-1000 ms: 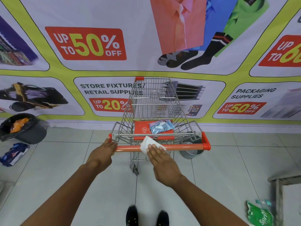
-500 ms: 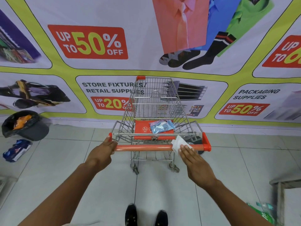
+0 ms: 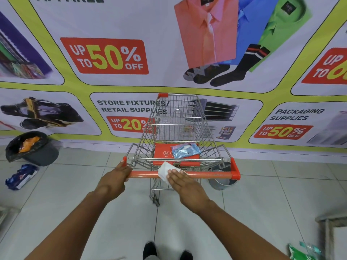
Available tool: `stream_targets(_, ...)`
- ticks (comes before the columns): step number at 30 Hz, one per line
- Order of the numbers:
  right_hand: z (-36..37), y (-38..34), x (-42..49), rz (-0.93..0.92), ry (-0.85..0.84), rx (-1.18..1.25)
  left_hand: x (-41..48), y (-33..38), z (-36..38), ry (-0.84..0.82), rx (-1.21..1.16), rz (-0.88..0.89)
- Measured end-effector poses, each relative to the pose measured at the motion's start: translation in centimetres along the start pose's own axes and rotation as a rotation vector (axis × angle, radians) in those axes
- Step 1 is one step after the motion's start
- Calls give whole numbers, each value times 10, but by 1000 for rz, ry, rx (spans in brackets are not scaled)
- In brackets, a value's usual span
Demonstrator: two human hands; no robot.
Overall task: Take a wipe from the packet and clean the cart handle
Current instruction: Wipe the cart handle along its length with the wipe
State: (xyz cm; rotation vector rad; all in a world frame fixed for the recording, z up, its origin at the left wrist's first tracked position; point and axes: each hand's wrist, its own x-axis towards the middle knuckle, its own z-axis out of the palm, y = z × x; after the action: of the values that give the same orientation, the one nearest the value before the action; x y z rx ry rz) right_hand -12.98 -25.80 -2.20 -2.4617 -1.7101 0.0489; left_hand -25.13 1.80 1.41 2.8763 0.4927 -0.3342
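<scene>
A wire shopping cart (image 3: 178, 117) stands in front of me with an orange handle (image 3: 210, 174) across its near end. My left hand (image 3: 114, 177) is wrapped around the handle's left end. My right hand (image 3: 185, 182) lies flat over the middle of the bar and presses a white wipe (image 3: 164, 170) against it. The wipe folds over the bar and shows above my fingers. A light blue wipe packet (image 3: 185, 150) lies on the orange child seat flap (image 3: 161, 152) inside the cart, just beyond the handle.
A printed sale banner (image 3: 169, 62) covers the wall right behind the cart. A black-lined bin (image 3: 32, 147) and a blue packet (image 3: 20, 176) lie on the tiled floor at left. A metal bucket (image 3: 222, 180) sits under the handle's right end. A green bag (image 3: 300, 253) and a stool's corner are at lower right.
My right hand slid the wipe along the handle from the middle to the right end, then back to the middle. My left hand stayed on the left end.
</scene>
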Motion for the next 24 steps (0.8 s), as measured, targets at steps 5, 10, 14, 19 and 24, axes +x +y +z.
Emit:
stream_targets(5,-21,39,-29,78,96,157,-6,10,-6,-3,-4,5)
stream_targets(10,-41,74,-68,261,100,197,-7,8,-7,-27,-11,29)
stream_targets(14,-48,82,-77,345,110,210,-8,10,-7,-47,16,14)
stream_targets(19,-50,48,-47,312,71,71,-6,12,-9,-36,50,-8)
stream_targets(24,-41,1,6,224,-2,-20,-8,13,-11,-32,30,-22)
